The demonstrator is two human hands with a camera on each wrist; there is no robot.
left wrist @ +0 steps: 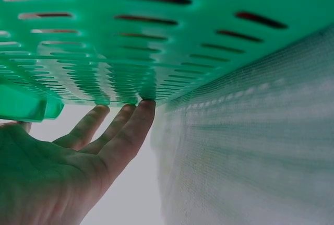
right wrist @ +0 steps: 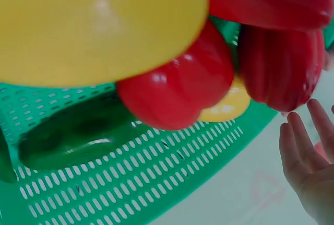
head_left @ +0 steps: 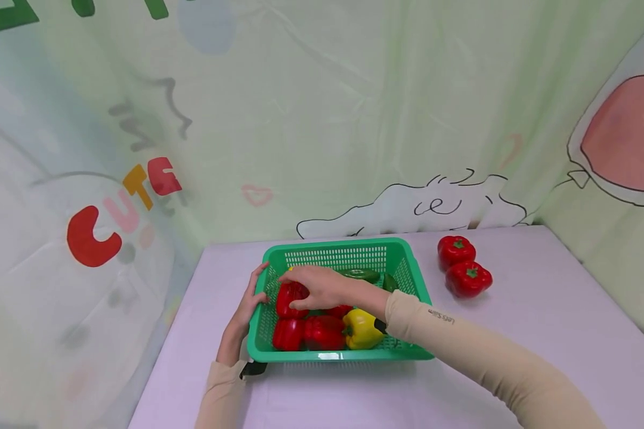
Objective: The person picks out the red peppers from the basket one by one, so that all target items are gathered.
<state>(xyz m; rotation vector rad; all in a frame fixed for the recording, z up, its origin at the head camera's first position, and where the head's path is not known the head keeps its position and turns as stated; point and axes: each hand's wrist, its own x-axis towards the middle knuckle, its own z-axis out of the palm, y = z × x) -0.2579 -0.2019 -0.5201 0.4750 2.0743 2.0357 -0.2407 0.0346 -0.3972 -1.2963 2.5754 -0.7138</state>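
Note:
My left hand (head_left: 245,311) holds the left rim of a green perforated basket (head_left: 420,280), thumb over the edge. In the left wrist view several straight fingers (left wrist: 125,131) touch the basket's outer wall. My right hand (head_left: 322,286) is inside the basket, over a red bell pepper (head_left: 288,300) at the left wall. In the right wrist view its loosely straight, spread fingers (right wrist: 295,149) reach right to that pepper's end. Beside it lie more red bell peppers (head_left: 324,332), a yellow bell pepper (head_left: 362,329) under the right wrist, and a green cucumber-like vegetable (head_left: 361,274).
On the pale table (head_left: 520,333), right of the basket, two red bell peppers (head_left: 468,279) sit against each other. Another dark green vegetable (head_left: 390,282) stands in the basket's right end. A printed curtain (head_left: 327,119) hangs behind the table and along its sides.

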